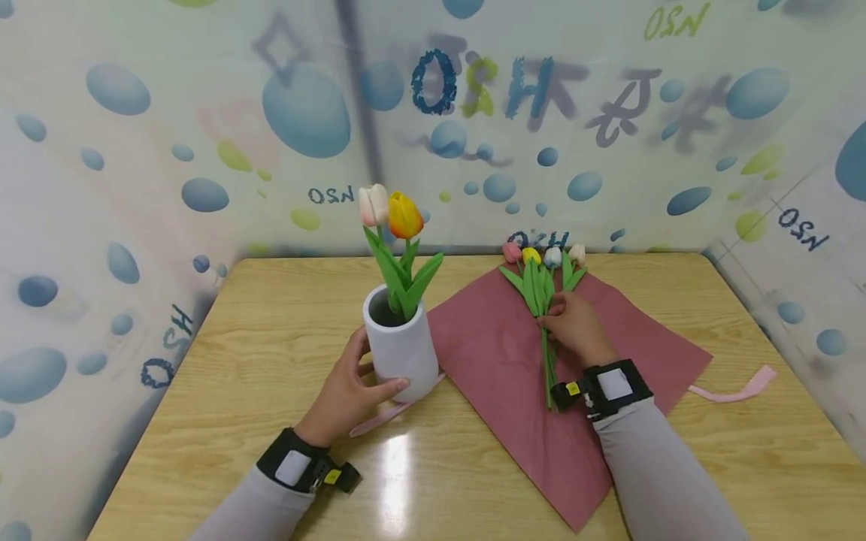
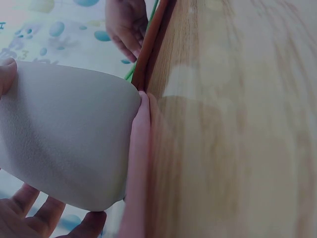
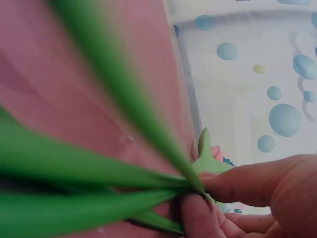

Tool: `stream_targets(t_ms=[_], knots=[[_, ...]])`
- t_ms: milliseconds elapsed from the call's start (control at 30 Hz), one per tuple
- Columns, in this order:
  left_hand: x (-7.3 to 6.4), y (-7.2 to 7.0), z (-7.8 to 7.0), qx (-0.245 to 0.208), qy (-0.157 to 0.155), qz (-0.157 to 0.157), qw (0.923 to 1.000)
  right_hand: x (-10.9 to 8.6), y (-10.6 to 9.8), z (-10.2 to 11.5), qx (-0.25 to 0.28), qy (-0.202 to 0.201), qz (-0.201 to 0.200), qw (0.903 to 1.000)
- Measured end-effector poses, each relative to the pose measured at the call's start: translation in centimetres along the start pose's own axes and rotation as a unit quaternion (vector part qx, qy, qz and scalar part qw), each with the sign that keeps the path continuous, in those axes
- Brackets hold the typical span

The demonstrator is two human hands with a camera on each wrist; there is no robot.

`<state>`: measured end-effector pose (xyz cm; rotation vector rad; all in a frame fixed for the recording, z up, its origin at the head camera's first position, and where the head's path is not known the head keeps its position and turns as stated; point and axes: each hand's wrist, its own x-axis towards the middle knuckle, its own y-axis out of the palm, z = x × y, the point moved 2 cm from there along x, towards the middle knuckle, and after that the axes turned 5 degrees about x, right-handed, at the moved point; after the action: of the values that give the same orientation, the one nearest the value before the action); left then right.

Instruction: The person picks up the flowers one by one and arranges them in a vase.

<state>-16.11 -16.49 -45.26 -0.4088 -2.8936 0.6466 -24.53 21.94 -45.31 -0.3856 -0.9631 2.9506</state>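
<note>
Table (image 1: 284, 315), vase (image 1: 402, 349), tulips (image 1: 537, 289) in hands (image 1: 345, 394) (image 1: 575, 324)

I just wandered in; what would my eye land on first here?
Probably the white vase near the middle of the head view, held by the left hand, with a bright orange-yellow tulip and a paler one in it. Next, to its right, the dusky red sheet spread on the table, where the right hand pinches a colorful tulip bunch.
</note>
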Motion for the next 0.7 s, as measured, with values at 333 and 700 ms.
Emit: stream_targets(t_ms=[333, 700], knots=[[0.0, 0.3, 0.4, -0.005, 0.005, 0.002, 1.0000, 0.1, -0.8, -0.8, 0.082, 0.027, 0.030, 0.9958], [0.4, 0.2, 0.5, 0.002, -0.001, 0.005, 1.0000, 0.5, -1.9, -1.2, 0.143, 0.065, 0.051, 0.9862]])
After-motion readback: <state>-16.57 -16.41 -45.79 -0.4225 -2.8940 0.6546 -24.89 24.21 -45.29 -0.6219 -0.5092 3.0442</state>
